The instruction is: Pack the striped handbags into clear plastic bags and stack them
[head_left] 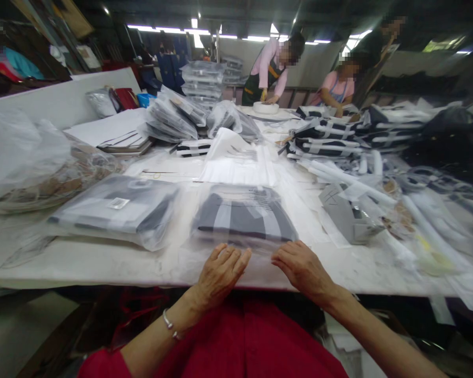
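Directly before me lies a clear plastic bag [246, 215] with a folded dark garment with pale stripes inside. My left hand [224, 270] is closed at the bag's near edge, its fingers curled over the loose film. At the right part of that edge, my right hand [299, 265] is closed too, thumb and fingers together on the film. The fingertips of both hands are partly hidden. To the left sits another bagged garment [118, 210], with a barcode label [119, 203] on top. Behind the middle bag is a pile of white plastic bags [238, 163].
A grey cardboard box [349, 212] and rolled plastic [437, 220] lie to the right. Folded striped garments [331, 139] are stacked behind them. A large bag of tags [59, 173] stands at left. Two co-workers [271, 68] work across the white table [114, 265].
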### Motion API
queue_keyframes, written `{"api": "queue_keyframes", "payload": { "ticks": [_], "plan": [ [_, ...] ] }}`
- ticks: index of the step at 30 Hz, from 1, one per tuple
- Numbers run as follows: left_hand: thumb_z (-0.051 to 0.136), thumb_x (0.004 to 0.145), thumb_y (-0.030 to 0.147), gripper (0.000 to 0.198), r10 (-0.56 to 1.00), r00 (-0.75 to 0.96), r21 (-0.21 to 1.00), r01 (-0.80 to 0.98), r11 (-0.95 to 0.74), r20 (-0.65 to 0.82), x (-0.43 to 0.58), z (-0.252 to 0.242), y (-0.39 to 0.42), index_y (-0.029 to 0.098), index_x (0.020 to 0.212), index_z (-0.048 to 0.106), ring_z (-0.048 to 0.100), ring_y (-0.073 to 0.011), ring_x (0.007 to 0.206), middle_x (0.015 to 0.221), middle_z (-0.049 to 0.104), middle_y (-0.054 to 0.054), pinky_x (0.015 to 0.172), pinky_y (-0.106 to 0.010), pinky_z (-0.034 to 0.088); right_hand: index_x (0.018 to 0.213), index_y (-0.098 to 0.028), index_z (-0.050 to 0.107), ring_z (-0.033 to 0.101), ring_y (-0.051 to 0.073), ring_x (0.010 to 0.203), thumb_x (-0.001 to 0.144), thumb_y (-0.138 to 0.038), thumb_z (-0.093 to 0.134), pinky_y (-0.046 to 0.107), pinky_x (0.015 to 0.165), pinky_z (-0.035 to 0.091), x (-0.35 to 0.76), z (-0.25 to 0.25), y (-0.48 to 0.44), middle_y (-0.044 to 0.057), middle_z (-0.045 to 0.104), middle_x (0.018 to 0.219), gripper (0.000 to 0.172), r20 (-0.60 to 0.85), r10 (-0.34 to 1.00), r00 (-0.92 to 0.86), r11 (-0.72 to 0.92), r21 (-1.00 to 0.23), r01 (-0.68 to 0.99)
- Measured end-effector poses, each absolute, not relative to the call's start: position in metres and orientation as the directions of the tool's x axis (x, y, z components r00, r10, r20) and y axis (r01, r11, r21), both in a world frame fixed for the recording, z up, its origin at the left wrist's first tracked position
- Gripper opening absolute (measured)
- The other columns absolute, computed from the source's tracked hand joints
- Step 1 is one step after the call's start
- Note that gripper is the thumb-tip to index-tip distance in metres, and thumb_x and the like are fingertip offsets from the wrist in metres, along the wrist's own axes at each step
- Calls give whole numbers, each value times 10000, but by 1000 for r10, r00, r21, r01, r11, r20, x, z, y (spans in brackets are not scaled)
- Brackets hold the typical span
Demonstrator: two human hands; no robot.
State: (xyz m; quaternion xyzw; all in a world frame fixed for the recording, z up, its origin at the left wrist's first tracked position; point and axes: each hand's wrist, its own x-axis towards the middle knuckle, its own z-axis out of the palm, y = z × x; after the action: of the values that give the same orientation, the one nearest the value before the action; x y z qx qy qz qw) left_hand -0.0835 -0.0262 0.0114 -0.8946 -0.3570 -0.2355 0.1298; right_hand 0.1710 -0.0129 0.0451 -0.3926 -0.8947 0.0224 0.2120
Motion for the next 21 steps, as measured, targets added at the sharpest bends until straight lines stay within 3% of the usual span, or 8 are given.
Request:
{"api": "queue_keyframes", "payload": {
  "ticks": [3, 6, 8, 12, 15, 18, 21],
  "plan": [
    [415, 961, 128, 202, 617, 601, -106, 755, -648, 508, -85, 16, -21, 159, 1046, 595, 556, -202, 758, 784, 617, -33, 831, -382, 433, 892, -200, 646, 562, 193, 810, 914, -222, 624, 336, 763, 340, 175, 48, -14, 28, 671, 854, 38, 364, 731, -577, 664, -183, 725],
    [420, 955, 131, 226, 649, 576, -89, 778, -622, 497, -85, 20, -18, 193, 780, 549, 506, -200, 697, 717, 560, -23, 750, -362, 421, 1011, -209, 651, 563, 242, 934, 821, -259, 747, 369, 832, 345, 185, 52, -18, 52, 687, 975, 218, 355, 771, -529, 601, -128, 789],
    [401, 959, 119, 232, 640, 578, -78, 770, -634, 506, -85, 23, -16, 191, 793, 547, 518, -198, 733, 778, 586, -33, 775, -359, 423, 1001, -212, 657, 558, 249, 932, 800, -249, 765, 379, 841, 347, 196, 53, -22, 51, 685, 948, 231, 340, 784, -519, 581, -108, 807],
    [371, 970, 107, 216, 599, 609, -34, 715, -698, 519, -86, 25, -15, 175, 900, 563, 563, -195, 877, 967, 639, -63, 832, -339, 427, 886, -203, 669, 539, 214, 807, 893, -187, 629, 366, 781, 356, 218, 49, -28, 42, 648, 795, 44, 327, 760, -562, 624, -122, 772],
    [371, 950, 84, 224, 601, 635, -28, 698, -715, 485, -86, 23, -13, 181, 858, 550, 550, -194, 756, 822, 624, -42, 711, -321, 418, 820, -213, 674, 547, 191, 774, 928, -217, 592, 347, 754, 377, 229, 41, -28, 36, 645, 767, 135, 372, 766, -525, 629, -262, 732],
    [406, 903, 49, 222, 649, 615, -15, 731, -682, 448, -88, 22, -9, 193, 788, 529, 523, -194, 645, 712, 595, -21, 614, -321, 376, 827, -226, 688, 607, 196, 869, 900, -289, 646, 337, 798, 449, 238, 31, -23, 49, 690, 884, 105, 397, 825, -403, 565, -545, 619],
    [492, 892, 84, 157, 747, 575, 79, 773, -630, 335, -89, 27, 0, 197, 800, 548, 562, -187, 643, 703, 620, -5, 608, -309, 372, 804, -224, 705, 638, 201, 841, 856, -372, 683, 321, 779, 499, 243, 20, -17, 49, 700, 846, 159, 318, 916, -244, 400, -766, 503]
  ]
}}
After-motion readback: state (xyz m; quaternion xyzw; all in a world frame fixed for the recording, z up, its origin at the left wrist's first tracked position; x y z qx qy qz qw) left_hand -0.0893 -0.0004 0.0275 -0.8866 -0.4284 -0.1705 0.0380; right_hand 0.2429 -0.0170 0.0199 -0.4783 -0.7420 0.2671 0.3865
